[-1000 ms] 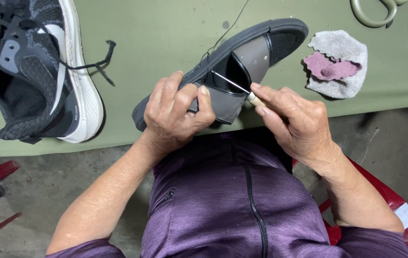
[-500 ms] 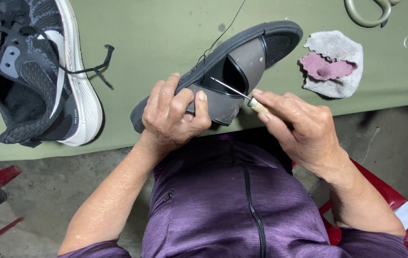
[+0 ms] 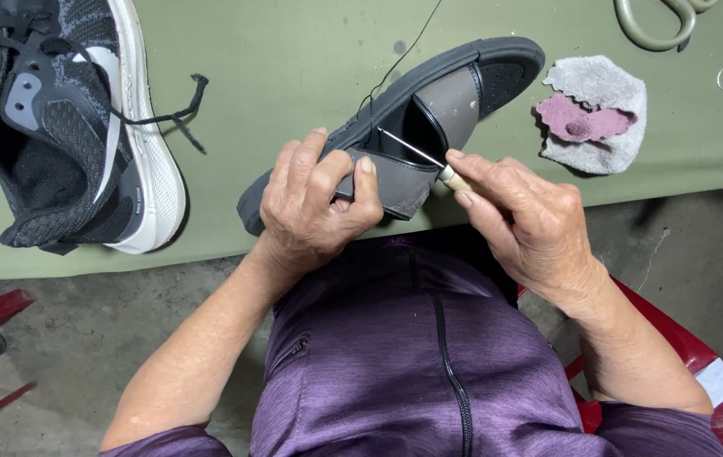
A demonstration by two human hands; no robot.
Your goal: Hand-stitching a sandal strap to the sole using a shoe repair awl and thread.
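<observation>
The grey shoe lies tilted at the near edge of the green table. The left hand squeezes its side flap, thumb on top. The right hand pinches a thin metal awl, its tip inside the shoe. A black sneaker lies well to the left, and a grey rag is just beside the shoe's toe.

sneaker: black knit, white sole, upper left of frame
cloth: grey-and-pink rag, upper right
scissors: handles at top right edge
table: green surface
</observation>
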